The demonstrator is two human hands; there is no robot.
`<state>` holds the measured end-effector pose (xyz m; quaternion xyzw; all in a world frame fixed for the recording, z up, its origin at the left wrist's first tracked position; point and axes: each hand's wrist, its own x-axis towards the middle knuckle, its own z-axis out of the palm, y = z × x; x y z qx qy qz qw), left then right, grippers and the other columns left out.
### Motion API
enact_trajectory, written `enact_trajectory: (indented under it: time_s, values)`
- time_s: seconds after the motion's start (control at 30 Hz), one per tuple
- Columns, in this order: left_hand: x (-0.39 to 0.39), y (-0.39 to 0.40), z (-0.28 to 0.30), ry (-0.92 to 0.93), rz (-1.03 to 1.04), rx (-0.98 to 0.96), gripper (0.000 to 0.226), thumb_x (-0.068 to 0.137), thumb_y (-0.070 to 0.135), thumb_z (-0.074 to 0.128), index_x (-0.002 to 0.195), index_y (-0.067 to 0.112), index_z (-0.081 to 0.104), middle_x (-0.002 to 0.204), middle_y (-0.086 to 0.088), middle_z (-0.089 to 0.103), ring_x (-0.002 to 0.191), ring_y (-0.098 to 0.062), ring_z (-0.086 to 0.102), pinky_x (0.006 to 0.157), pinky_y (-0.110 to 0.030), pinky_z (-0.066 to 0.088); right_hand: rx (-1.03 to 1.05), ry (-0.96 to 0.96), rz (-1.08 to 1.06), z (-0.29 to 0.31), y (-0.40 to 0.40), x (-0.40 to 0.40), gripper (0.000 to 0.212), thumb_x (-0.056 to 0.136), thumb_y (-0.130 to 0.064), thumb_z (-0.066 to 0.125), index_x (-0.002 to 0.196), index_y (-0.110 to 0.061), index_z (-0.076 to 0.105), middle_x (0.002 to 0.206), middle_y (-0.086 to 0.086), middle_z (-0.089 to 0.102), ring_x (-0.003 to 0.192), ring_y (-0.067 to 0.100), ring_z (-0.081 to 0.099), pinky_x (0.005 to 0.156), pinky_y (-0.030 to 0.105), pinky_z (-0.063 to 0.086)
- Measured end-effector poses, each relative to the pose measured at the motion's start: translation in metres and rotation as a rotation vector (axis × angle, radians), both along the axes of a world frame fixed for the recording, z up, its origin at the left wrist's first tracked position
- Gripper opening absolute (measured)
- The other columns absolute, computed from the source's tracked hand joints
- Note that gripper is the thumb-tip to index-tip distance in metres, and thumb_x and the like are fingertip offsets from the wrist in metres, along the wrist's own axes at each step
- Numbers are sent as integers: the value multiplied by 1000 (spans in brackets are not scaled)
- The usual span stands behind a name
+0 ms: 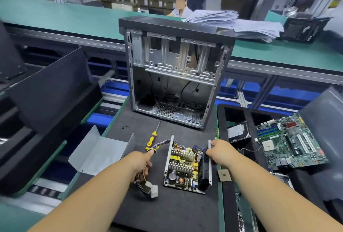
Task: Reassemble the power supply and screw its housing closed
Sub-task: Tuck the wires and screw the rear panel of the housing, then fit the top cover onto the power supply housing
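The open power supply (182, 166) lies on the black mat, its yellow circuit board, heat sinks and black fan exposed. My right hand (220, 153) grips its right metal wall near the fan. My left hand (142, 161) holds the bundle of coloured cables (158, 143) that runs from the supply's left side; white connectors (153, 189) hang below it. The grey bent housing cover (100, 153) lies to the left. A yellow-handled screwdriver (153, 137) rests above my left hand. Small black screws (125, 126) lie further back on the mat.
An empty computer case (176, 72) stands upright behind the supply. A small chip (224, 175) lies right of the supply. The black tray (233, 204) on the right holds a hard drive (236, 131) and a motherboard (289, 140). A black panel (48, 90) leans at the left.
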<state>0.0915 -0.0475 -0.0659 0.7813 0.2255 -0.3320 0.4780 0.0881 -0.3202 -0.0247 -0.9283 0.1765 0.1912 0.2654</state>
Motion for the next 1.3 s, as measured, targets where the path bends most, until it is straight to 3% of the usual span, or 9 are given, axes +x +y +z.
enact_trajectory:
  time_s: [0.07,0.23,0.4,0.53,0.7,0.8,0.9,1.1,1.3]
  values:
    - [0,0,-1,-51,-34,118,57,101,53,38,96,4,65,74,-10,58,69,-25,56,69,-31,43,-46,26,33,1,1,0,7,93,-14,53,90,-8,55,82,10,58,68,24,51,53,28,35]
    - [-4,5,-5,-355,-214,401,36,100,38,50,124,12,57,123,-14,57,109,-29,58,92,-33,46,-264,22,124,6,7,-2,40,99,-36,50,127,-7,50,126,12,59,107,28,60,75,32,44]
    - [-8,17,5,-628,-238,395,40,92,30,63,130,20,55,126,-4,52,107,-22,58,92,-33,48,-254,-103,101,18,20,-1,56,98,-42,50,143,-12,37,142,11,44,119,31,54,91,38,49]
    - [-4,37,19,-866,-215,515,38,88,28,64,125,26,55,123,3,51,109,-18,56,88,-37,51,-178,-213,104,29,37,1,62,97,-41,52,151,-19,32,150,7,39,122,30,53,91,39,49]
    - [1,61,21,-618,-174,674,44,86,45,65,121,24,50,119,2,53,104,-22,58,73,-31,46,-102,-276,103,34,55,3,56,96,-37,53,148,-22,39,149,3,43,114,25,58,89,39,50]
    - [3,70,15,-557,-212,706,20,88,44,60,99,28,55,96,7,61,87,-18,59,67,-27,45,-63,-315,92,35,62,1,52,96,-36,53,145,-24,43,147,0,46,110,21,59,89,36,49]
    - [4,74,14,-599,-227,704,21,89,37,59,74,27,49,75,9,58,74,-16,57,58,-25,42,-27,-356,96,35,69,-2,47,95,-35,54,141,-25,47,143,-3,50,119,18,55,93,34,46]
    - [12,109,53,-652,-29,663,13,87,28,58,74,27,57,77,9,61,74,-17,56,58,-27,37,71,-401,100,39,85,-1,37,95,-33,55,132,-30,54,133,-9,55,112,12,55,94,33,45]
    - [17,149,109,-678,334,53,15,87,14,61,73,13,68,74,-4,59,73,-25,51,71,-35,41,206,-420,103,49,109,4,24,95,-30,57,118,-34,60,117,-14,59,96,8,59,81,30,46]
